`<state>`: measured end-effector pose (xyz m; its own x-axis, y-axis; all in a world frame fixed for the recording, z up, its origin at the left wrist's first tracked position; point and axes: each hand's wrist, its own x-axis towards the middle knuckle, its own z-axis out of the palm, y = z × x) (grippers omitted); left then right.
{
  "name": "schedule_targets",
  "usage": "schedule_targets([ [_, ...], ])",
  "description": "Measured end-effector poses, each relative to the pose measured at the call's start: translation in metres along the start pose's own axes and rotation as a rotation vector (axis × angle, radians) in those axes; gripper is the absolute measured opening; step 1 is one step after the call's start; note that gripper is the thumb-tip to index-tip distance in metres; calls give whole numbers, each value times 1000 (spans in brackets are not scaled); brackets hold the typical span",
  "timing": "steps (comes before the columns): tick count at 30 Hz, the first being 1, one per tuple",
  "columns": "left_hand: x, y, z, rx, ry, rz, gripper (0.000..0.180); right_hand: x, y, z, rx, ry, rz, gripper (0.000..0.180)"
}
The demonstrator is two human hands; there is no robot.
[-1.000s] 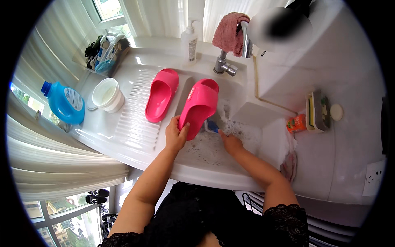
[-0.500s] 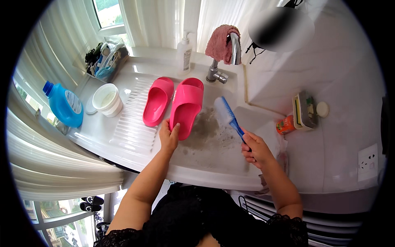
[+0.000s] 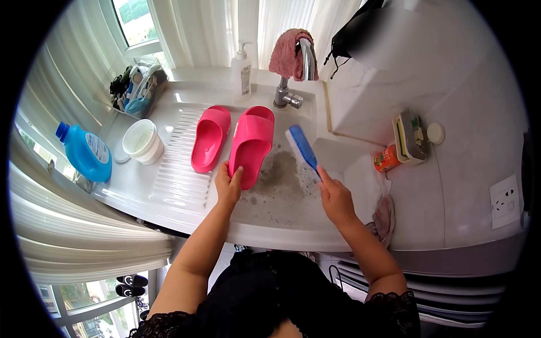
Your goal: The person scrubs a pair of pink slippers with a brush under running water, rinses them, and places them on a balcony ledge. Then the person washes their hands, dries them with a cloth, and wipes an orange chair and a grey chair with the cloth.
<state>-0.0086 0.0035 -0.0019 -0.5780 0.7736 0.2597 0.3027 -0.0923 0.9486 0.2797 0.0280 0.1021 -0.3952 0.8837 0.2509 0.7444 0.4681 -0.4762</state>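
At the far left of the bench [image 3: 118, 180], a blue bottle [image 3: 87, 152] with a dark-blue cap stands by the curtain [image 3: 84, 228]. To its right is an open white tub [image 3: 151, 154]; behind the tub, a clear bin [image 3: 159, 85] contains assorted small articles. The ribbed drainboard [image 3: 178, 169] follows. On it lies the first pink slipper [image 3: 208, 145], sole down, toe pointing away from the person.

The left hand [image 3: 228, 187] grips the second pink slipper [image 3: 252, 152] by the heel, thumb on the footbed and fingers underneath. This slipper is located just beside the first, over the left part of the sink [image 3: 352, 169], toe pointing away. A white pump bottle [image 3: 241, 76] stands behind the slippers.

The faucet [image 3: 283, 93] is mounted at the rear of the sink; a pink cloth [image 3: 287, 55] is draped over its spout. Grey, foamy water [image 3: 282, 176] covers part of the sink floor.

The right hand [image 3: 337, 198] is closed around the handle of a blue brush [image 3: 304, 149]. The brush is held above the sink, apart from the slipper, with its white bristles facing left.

Further right are an orange container [image 3: 385, 159], a sponge holder [image 3: 415, 160] and a wall socket [image 3: 506, 201].
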Motion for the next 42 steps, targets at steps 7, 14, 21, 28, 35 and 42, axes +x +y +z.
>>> schedule_targets([
  [7,4,5,13,-7,-7,-1,30,-40,61,49,-304,-275,63,44],
  [14,0,4,2,32,-23,-9,29,-23,28,30,25,-54,11,41],
  [21,-3,-2,3,36,-32,-18,29,7,50,17,557,-62,298,39],
  [28,-1,9,7,85,-86,5,30,99,93,21,1282,-73,746,42],
  [35,-2,9,8,75,-125,-7,30,139,110,37,1485,213,1069,47],
  [42,-1,17,5,94,-137,-38,28,103,84,73,612,831,439,37],
])
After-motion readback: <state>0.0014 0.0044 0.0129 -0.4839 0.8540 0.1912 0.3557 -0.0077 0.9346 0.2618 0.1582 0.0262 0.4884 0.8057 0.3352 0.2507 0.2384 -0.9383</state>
